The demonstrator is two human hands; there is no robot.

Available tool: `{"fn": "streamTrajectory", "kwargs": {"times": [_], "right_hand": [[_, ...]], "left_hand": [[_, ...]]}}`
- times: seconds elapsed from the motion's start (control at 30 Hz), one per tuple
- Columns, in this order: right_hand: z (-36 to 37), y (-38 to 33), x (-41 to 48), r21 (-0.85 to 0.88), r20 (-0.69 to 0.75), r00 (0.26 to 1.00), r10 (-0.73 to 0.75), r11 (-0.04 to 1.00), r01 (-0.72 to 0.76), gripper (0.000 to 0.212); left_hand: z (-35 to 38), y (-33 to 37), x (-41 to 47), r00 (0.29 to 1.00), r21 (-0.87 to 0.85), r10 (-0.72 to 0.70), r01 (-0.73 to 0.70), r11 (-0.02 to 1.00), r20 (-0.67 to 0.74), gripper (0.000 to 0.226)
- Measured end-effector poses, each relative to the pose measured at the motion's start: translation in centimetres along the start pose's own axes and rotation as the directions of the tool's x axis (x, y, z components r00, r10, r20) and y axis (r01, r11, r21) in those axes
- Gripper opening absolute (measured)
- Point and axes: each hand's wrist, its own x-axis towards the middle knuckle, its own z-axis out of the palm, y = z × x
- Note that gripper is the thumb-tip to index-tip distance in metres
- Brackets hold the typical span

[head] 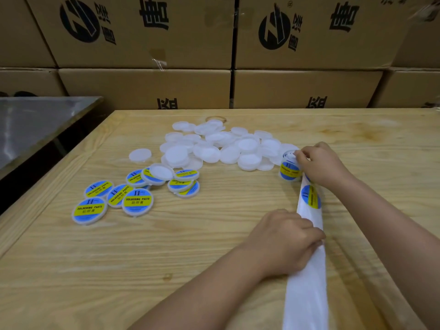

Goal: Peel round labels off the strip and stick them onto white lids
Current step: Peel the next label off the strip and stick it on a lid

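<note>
Peeling stage: right hand (321,166) fingers (300,156) pinch a round label (289,171) at the far end of the strip (307,294), just beside the white lids (228,151); left hand (285,239) grips the strip against the worktop (166,246). The label is likely light, limp and tacky: take its edge only.

Single wide-angle head view, looking forward and down over the worktop (190,246), close above it, facing stacked boxes (142,86) behind.
</note>
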Motion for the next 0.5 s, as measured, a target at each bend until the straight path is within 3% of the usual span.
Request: {"fn": "streamTrajectory", "kwargs": {"times": [0.13, 0.23, 0.37, 0.5], "right_hand": [[0.3, 0.1, 0.6, 0.035, -0.022, 0.999, 0.036, 0.999, -0.036, 0.034], [0.6, 0.0, 0.3, 0.074, -0.043, 0.999, 0.017, 0.997, -0.014, 0.032], [0.6, -0.6, -1.5, 0.230, -0.244, 0.970, 0.001, 0.972, 0.057, 0.028], [0.9, -1.4, -4.3, 0.328, -0.394, 0.917, 0.064, 0.942, 0.075, 0.025]], "left_hand": [[0.6, -0.4, -0.1, 0.993, 0.049, -0.084, 0.089, 0.995, -0.087, 0.012], [1.1, -0.8, -0.1, 0.969, -0.008, -0.208, 0.209, 0.978, -0.130, 0.019], [1.4, -1.6, 0.1, 0.885, -0.141, -0.463, 0.465, 0.874, 0.050, 0.057], [1.5, -2.3, 0.5, 0.866, -0.295, -0.483, 0.499, 0.815, 0.132, 0.057]]}}
